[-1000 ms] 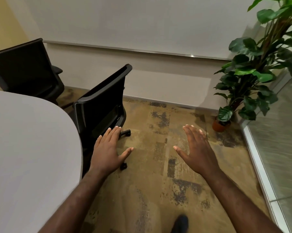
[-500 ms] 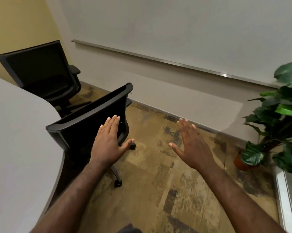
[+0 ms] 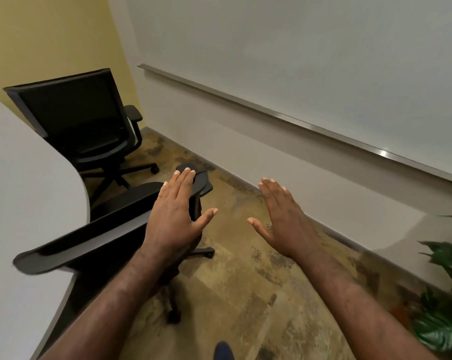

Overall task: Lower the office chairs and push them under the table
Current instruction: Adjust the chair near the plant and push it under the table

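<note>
Chairs: two, black mesh — near chair (image 3: 95,240) at tabletop (image 3: 24,203) edge, far chair (image 3: 82,120) clear. Left hand (image 3: 173,219), right hand (image 3: 282,219): each grip spread flat, empty.

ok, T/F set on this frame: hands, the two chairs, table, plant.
1. Both hands are open, fingers spread. True: left hand and right hand hold nothing.
2. The near chair has its backrest by the table edge. True.
3. The far chair lies tipped over. False: it stands upright on its wheels.
4. The plant is left of the table. False: it is at the right edge of the view.
5. The right hand rests on a chair. False: it is over bare floor.
</note>
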